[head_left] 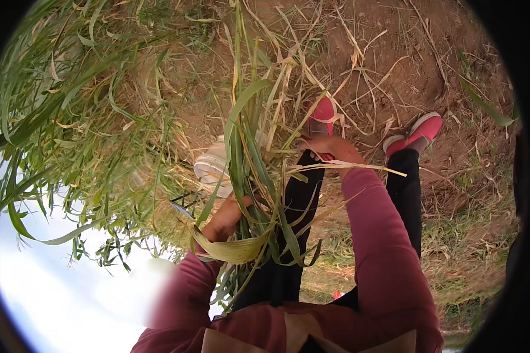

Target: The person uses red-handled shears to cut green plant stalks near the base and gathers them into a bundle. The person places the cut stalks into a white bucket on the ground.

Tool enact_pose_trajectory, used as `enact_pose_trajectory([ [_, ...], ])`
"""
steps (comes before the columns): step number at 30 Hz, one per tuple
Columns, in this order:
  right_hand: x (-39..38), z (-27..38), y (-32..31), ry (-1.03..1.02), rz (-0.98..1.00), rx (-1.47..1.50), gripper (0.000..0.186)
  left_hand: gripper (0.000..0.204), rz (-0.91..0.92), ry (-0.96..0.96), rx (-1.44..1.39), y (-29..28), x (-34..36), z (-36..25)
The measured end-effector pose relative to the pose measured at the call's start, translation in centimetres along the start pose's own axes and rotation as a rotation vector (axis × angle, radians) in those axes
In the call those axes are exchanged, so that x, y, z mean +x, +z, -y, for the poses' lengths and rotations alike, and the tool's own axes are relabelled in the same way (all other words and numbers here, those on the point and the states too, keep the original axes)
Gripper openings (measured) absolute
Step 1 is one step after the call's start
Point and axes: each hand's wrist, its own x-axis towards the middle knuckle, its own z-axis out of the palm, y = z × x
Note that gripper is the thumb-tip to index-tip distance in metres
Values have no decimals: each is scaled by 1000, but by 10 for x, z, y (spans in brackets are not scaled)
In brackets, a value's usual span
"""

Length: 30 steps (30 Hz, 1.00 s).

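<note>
- Fingers bent inward, the left hand [224, 220] clasped a bundle of long green leaves [248, 141] in the head camera's view, between 7 and 8 o'clock from the centre; leaves covered some of the fingertips.
- At 2 o'clock, the right hand [331, 147] was at the bundle's drier side, its fingers curled near a pale dry stalk [374, 168]; whether they pinched it could not be told.
- The bundle ran from 12 o'clock down past the centre to between 6 and 7, between the two hands, with one broad yellowish leaf [232, 249] bowed just beside the left wrist.
- Pink-red sleeves [383, 226] covered both forearms.
- Beyond the bundle, at 9 o'clock, was a whitish rounded object [211, 165], partly hidden by leaves.
- One red shoe [322, 112] showed between 1 and 2 o'clock, close to the right hand; another [424, 129] stood between 2 and 3, below black trousers [405, 182].
- Tall green plants [59, 88] filled 10 o'clock, and straw-strewn brown soil [388, 53] stretched across 1 o'clock.
</note>
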Motion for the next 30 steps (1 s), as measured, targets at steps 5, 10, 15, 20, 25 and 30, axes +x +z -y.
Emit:
enact_pose_trajectory([
  [5, 38, -8, -1, 2, 129, 89, 58, 19, -2, -13, 17, -33, -16, 39],
  [10, 49, -3, 12, -15, 35, 55, 55, 16, -333, 142, -238, -121, -62, 81],
  [15, 51, 3, 22, -176, -83, -41, 51, 20, -445, 264, -403, -190, -91, 116],
  [20, 24, 12, 20, -121, -260, -61, 58, 14, -413, 250, -483, -196, -96, 128],
  [25, 31, -19, 25, -160, -347, -113, 68, 17, -332, 198, -446, -170, -84, 118],
  [30, 27, -22, 34, -142, -381, 237, 71, 22, -169, 243, -413, -132, -59, 92],
])
